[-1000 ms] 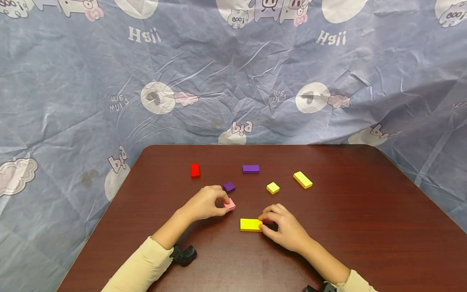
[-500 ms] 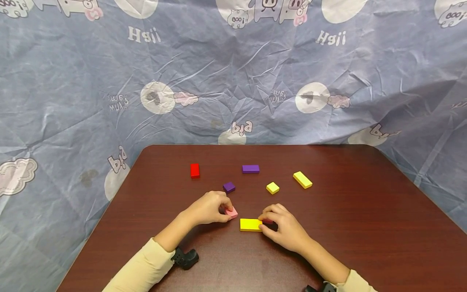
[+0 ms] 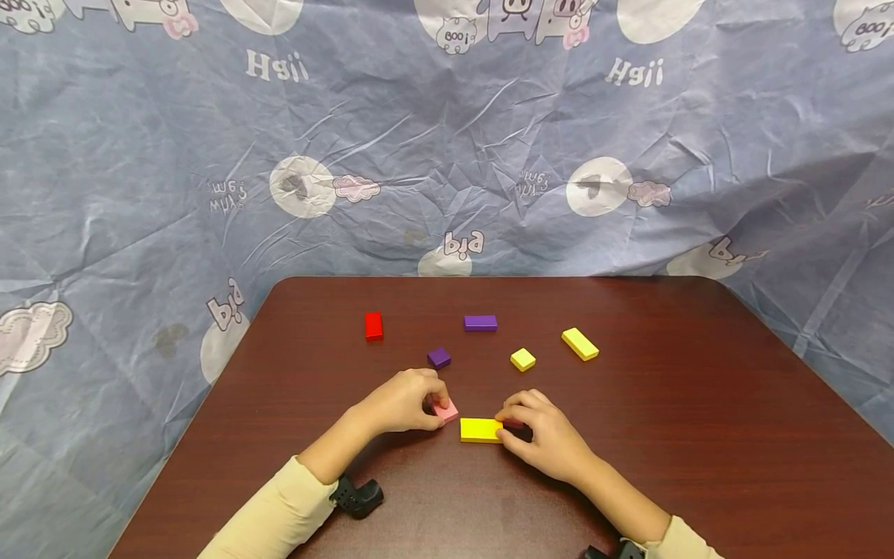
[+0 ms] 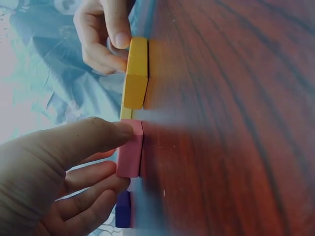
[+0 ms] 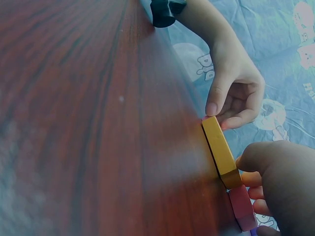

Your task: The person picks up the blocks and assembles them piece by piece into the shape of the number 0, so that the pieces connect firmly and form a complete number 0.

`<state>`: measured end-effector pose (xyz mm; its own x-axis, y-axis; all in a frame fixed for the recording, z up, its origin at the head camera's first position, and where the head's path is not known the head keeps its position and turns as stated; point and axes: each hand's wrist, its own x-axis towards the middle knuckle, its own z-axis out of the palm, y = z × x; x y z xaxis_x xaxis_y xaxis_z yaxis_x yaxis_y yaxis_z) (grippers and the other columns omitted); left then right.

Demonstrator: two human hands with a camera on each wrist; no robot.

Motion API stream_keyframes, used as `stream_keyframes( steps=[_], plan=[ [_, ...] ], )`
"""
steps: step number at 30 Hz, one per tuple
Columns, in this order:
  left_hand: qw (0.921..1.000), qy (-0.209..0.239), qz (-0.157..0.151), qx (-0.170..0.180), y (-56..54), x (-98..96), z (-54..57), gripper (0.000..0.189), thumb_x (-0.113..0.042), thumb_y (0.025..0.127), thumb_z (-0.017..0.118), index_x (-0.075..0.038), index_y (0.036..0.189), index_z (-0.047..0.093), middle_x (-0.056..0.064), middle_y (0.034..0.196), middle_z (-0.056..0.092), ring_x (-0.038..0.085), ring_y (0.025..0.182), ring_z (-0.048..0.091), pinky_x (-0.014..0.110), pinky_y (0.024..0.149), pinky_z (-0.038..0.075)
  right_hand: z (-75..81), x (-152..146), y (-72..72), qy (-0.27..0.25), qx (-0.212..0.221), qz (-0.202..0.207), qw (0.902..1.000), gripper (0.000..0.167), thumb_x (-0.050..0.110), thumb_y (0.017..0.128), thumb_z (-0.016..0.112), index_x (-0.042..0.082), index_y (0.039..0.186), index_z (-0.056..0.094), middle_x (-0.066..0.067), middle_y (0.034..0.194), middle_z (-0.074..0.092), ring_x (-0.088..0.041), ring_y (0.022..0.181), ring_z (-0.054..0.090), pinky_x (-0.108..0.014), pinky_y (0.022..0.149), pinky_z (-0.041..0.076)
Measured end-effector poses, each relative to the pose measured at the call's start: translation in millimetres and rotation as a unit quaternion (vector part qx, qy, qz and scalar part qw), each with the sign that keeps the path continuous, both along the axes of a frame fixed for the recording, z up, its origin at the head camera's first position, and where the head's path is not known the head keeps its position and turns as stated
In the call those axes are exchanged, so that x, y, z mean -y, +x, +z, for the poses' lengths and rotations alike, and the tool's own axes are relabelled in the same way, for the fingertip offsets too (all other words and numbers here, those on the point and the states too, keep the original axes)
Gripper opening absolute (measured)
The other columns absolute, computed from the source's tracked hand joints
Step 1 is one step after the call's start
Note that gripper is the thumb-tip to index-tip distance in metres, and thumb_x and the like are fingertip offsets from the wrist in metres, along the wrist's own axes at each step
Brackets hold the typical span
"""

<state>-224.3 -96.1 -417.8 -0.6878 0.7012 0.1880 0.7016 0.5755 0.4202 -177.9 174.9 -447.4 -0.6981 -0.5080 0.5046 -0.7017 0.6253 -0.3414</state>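
Note:
My left hand pinches a small pink block between thumb and fingers, close to the table. Just right of it lies a bright yellow rectangular block, flat on the wood. The right hand grips the yellow block's right end, thumb on the near side and fingertips at the far side. A reddish block sits at that end under the right fingers, mostly hidden in the head view. In the left wrist view the pink block stands near the yellow block, a narrow gap between them.
Beyond the hands lie a dark purple small block, a red block, a purple bar, a pale yellow small block and a pale yellow bar. The brown table ends at a patterned blue cloth.
The left hand has brought the pink block nearer to me and slightly right, toward the left end of the yellow block. My right hand and the other blocks stay put.

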Motion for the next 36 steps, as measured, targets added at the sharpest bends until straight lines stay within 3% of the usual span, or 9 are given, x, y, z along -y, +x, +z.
stream_keyframes(
  steps=[15,29,36],
  plan=[
    [0.9999,-0.011,-0.007,0.007,4.1,-3.0,2.7,0.013,-0.017,0.077,0.078,-0.017,0.085,0.068,-0.009,0.083,0.055,0.010,0.075,0.054,0.020,0.067,0.046,-0.3,-0.4,0.3,0.004,-0.001,-0.002,1.0000,0.013,0.021,0.081,0.078,0.018,0.093,0.073,0.009,0.098,0.061,-0.007,0.095,0.053,-0.032,0.080,0.050],
    [0.9997,-0.017,-0.015,-0.007,5.3,-4.5,4.9,0.012,-0.018,0.078,0.078,-0.017,0.086,0.070,-0.009,0.082,0.056,0.006,0.073,0.051,0.020,0.066,0.045,-0.5,-0.9,0.3,0.002,-0.005,-0.001,1.0000,0.014,0.021,0.081,0.078,0.017,0.093,0.073,0.008,0.098,0.062,-0.008,0.095,0.053,-0.033,0.081,0.050],
    [0.9992,-0.005,-0.016,-0.037,7.6,-6.4,4.8,0.014,-0.024,0.080,0.078,-0.017,0.090,0.071,-0.007,0.090,0.060,0.011,0.080,0.056,0.024,0.073,0.047,-3.2,-1.4,-1.3,0.001,-0.021,0.003,0.9998,0.014,0.018,0.080,0.079,0.015,0.092,0.073,0.007,0.098,0.062,-0.009,0.094,0.054,-0.033,0.079,0.050]
  ],
)
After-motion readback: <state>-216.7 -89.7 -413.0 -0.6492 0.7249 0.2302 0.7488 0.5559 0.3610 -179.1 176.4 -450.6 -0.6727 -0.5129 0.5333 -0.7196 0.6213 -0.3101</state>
